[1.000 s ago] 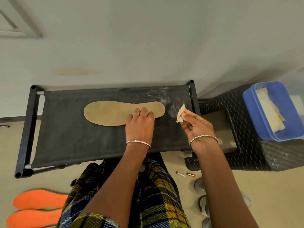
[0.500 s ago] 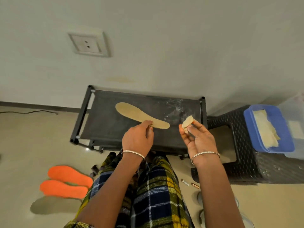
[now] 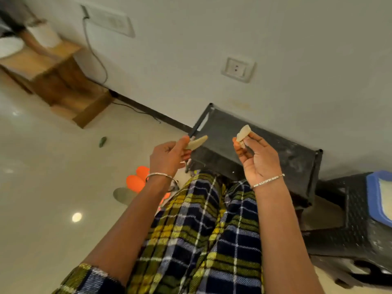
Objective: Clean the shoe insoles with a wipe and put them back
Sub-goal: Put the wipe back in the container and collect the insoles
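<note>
Insole (image 3: 196, 142) lifted off rack (image 3: 265, 149) in left hand (image 3: 169, 157); right hand (image 3: 258, 160) pinches wipe (image 3: 244, 132).

Pale wall (image 3: 212, 28) across the top, with a white socket (image 3: 238, 69) at centre and a blurred switch plate (image 3: 110, 21) at upper left. Dark cable (image 3: 99, 60) hanging from the plate towards the skirting. Wooden stand (image 3: 57, 81) against the wall at far left; white items on top too blurred to tell. Glossy cream floor (image 3: 42, 187) with a round glare (image 3: 76, 217) and a small green object (image 3: 103, 141). Black rack (image 3: 292, 158) against the wall, top dusted white. Black wicker stool (image 3: 350, 230) just beside the rack at right; blue tub (image 3: 373, 198) on it, cut by the frame edge. Plaid trousers (image 3: 201, 230) at bottom centre.
</note>
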Motion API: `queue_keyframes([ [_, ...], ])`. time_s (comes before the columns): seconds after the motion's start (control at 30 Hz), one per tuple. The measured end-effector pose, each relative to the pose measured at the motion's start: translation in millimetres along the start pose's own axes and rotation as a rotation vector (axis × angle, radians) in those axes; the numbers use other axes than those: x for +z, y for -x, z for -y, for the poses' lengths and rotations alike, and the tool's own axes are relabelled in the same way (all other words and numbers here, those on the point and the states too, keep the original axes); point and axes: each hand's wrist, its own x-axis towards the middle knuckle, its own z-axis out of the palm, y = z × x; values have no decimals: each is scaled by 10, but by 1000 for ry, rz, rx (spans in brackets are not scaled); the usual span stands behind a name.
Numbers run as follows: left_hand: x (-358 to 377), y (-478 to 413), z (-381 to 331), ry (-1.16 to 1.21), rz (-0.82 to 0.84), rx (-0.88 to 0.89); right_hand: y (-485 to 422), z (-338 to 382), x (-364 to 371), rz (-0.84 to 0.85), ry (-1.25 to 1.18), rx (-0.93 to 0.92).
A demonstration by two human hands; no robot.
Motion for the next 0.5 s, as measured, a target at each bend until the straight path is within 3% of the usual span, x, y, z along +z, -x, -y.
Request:
queue_keyframes([
  [0.23,-1553,-17,295,114,-89,-205,453,-649,811,201,211,59],
  [0.5,-2613,-158,1479,153,-356,-416,295,-1612,1514,272,446,221],
])
